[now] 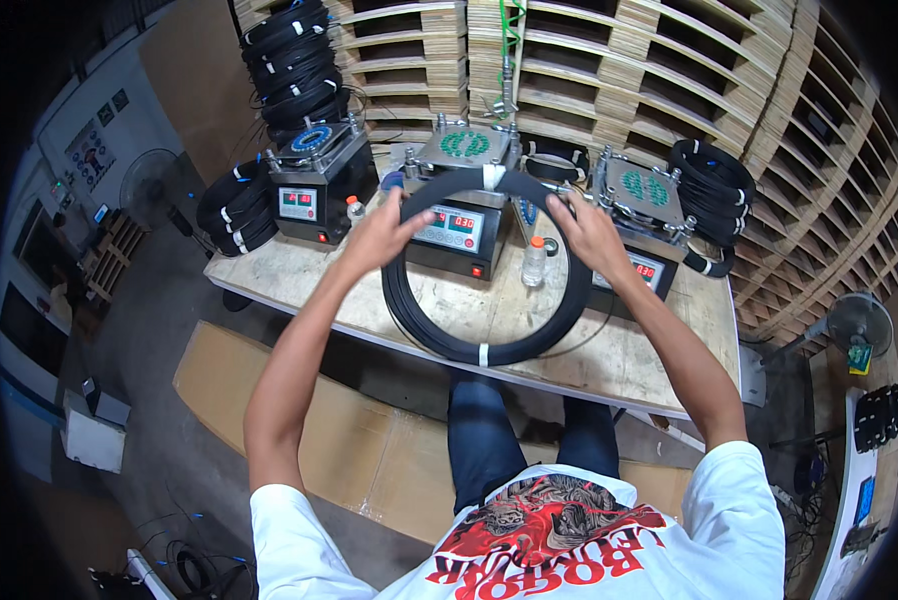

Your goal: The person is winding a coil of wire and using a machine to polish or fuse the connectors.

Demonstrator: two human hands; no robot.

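A large coil of black cable [529, 348], bound with white tape at top and bottom, is held up in front of me, tilted over the table's near part. My left hand [381, 235] grips its upper left side, and my right hand [586, 238] grips its upper right side. Behind the ring is the middle machine [449, 262], a dark box with a red digital display and a metal top plate carrying a ring of green pieces. Through the ring shows a small clear bottle [534, 264] with an orange cap, standing on the table.
On the wooden table [359, 300], similar machines stand at left [314, 195] and right [641, 205]. Black coils are stacked at back left [294, 75], far left [237, 212] and right [711, 190]. Wooden pallets [609, 60] rise behind. Cardboard [319, 435] lies below the table's front edge.
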